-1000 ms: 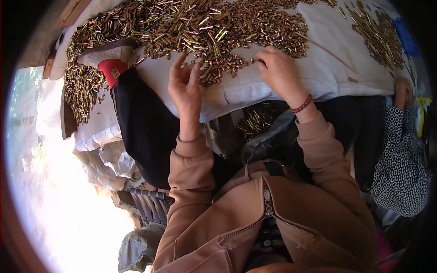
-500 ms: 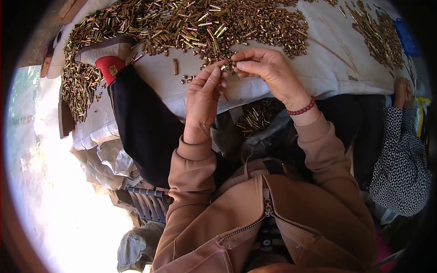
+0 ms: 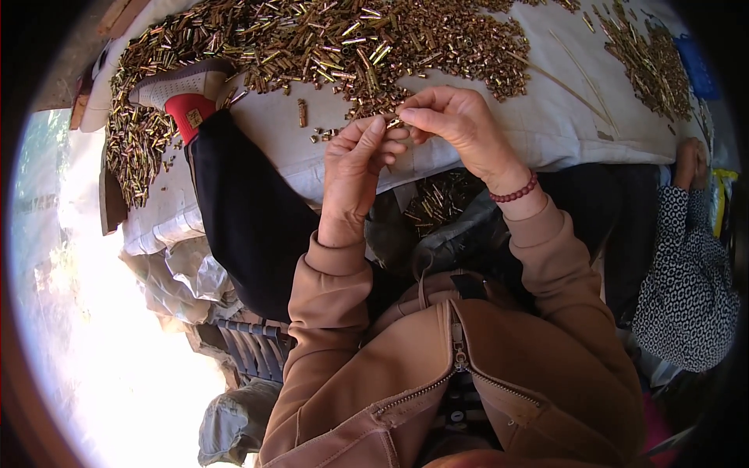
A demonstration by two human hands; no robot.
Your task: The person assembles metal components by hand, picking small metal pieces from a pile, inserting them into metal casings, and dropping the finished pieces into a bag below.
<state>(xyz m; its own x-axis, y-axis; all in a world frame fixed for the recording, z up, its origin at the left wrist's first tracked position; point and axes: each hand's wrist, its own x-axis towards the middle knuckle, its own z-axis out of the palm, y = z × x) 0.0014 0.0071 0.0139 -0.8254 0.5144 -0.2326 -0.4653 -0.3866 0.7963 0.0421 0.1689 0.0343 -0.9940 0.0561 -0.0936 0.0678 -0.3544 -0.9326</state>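
Pinching a small brass-coloured piece, the left hand and right hand meet, each grip narrow.

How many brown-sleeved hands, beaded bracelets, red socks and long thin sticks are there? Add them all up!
Brown-sleeved hands (left hand, right hand): 2
Beaded bracelet: 1
Red sock: 1
Long thin sticks: 2
Total: 6

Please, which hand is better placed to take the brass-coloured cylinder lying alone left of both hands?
Probably the left hand: the cylinder lies closer to it on the white cloth. The right hand is farther away.
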